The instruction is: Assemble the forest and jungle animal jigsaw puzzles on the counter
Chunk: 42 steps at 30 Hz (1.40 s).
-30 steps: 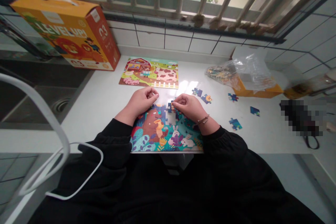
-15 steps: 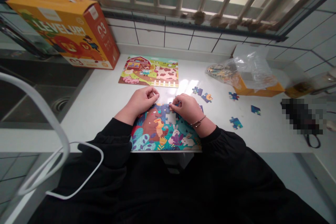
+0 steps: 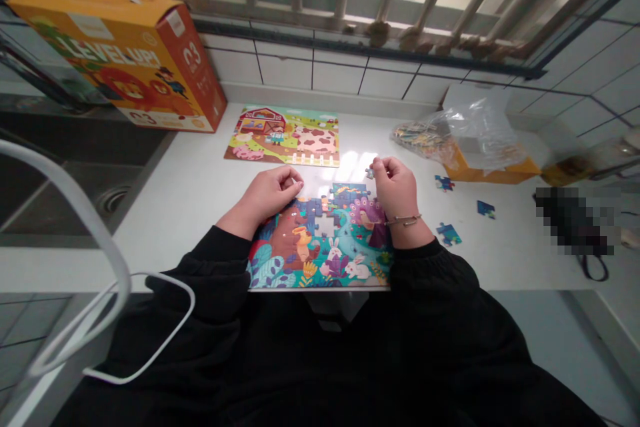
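White counter (image 3: 180, 207), bright patch near frame centre. Animal-scene puzzle (image 3: 285, 230) lies flat on it at lower centre, close to the near edge, between the forearms. Much of it is joined. A pale gap (image 3: 325, 225) with knobbed outlines shows in its upper middle; the top edge looks uneven.

Right hand (image 3: 399, 188) just beyond the puzzle's upper right: thumb and forefinger pinched at a small puzzle piece (image 3: 369, 173), other fingers curled in. Whether the piece is off the counter, cannot tell. Left hand (image 3: 265, 199) at the puzzle's upper left, fingers folded loosely closed, nothing seen in them; underside hidden.

Step in hand, as I judge it: gathering one loose piece. Far along, by the look of it, few pieces lying about. Moving this piece calls for a light edge grip, and a turn to match its knobs to any opening; a dragged wrist could nudge joined pieces apart.

Right of centre: three loose pieces (image 3: 449, 234), spread well apart from one another. Above them, a clear plastic bag (image 3: 425, 139) beside an orange open box (image 3: 493, 172). Upper centre, a farm picture (image 3: 280, 137), flat. Upper left, an upright orange carton (image 3: 145, 90).
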{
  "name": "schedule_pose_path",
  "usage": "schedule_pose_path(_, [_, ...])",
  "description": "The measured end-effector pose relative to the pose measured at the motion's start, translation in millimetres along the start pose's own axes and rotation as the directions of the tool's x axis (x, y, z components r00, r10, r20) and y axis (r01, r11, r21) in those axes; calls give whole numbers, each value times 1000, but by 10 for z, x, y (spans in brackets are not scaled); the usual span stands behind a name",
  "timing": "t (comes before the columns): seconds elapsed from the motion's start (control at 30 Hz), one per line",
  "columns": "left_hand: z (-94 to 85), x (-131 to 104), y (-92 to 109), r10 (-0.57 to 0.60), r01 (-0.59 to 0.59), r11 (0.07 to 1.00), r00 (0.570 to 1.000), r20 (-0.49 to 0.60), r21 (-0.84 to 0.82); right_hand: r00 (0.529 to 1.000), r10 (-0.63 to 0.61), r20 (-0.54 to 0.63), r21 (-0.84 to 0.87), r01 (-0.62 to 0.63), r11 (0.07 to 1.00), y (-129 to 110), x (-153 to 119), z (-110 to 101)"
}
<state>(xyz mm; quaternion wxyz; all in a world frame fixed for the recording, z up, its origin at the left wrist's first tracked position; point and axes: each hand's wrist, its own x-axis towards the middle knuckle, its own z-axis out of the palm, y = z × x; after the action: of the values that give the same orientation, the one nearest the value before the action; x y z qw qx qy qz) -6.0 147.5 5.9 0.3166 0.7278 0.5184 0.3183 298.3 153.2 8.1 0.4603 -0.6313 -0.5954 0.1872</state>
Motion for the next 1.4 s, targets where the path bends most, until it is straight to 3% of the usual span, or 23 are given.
schedule_pose_path(0.17, [-20, -93, 156, 235, -235, 972, 972, -4, 5, 996, 8, -85, 13, -7, 1000, 114, 81, -80])
schedule_pose_path(0.27, [4, -87, 178, 340, -347, 938, 930, 140, 25, 984, 39, -177, 35, -33, 999, 184, 142, -133])
schedule_pose_path(0.4, [57, -13, 95, 344, -417, 895, 872, 347, 159, 950, 79, -302, 33, -73, 997, 382, 297, -288])
schedule_pose_path(0.5, [67, 18, 48, 315, -414, 889, 864, 392, 197, 945, 54, -324, -71, -81, 994, 550, 378, -397])
schedule_pose_path(0.57, [60, 15, 51, 300, -393, 902, 868, 395, 179, 965, -7, -261, -202, -47, 978, 636, 385, -422])
schedule_pose_path(0.7, [30, -24, 117, 302, -359, 925, 894, 332, 124, 996, -86, -27, -459, 64, 886, 735, 316, -342])
schedule_pose_path(0.83, [-15, -60, 166, 254, -260, 953, 965, 61, 155, 991, -80, 102, -521, 122, 845, 781, 258, -217])
schedule_pose_path(0.93, [-36, -67, 159, 205, -191, 965, 977, -60, 178, 984, -88, 153, -520, 156, 840, 809, 266, -176])
schedule_pose_path(1.17, [-25, -63, 120, 161, -149, 971, 986, -49, 187, 986, -85, 143, -508, 147, 848, 827, 301, -174])
schedule_pose_path(1.4, [-15, -54, 104, 162, -151, 972, 986, -45, 182, 976, -144, 164, -331, 192, 924, 624, 287, -209])
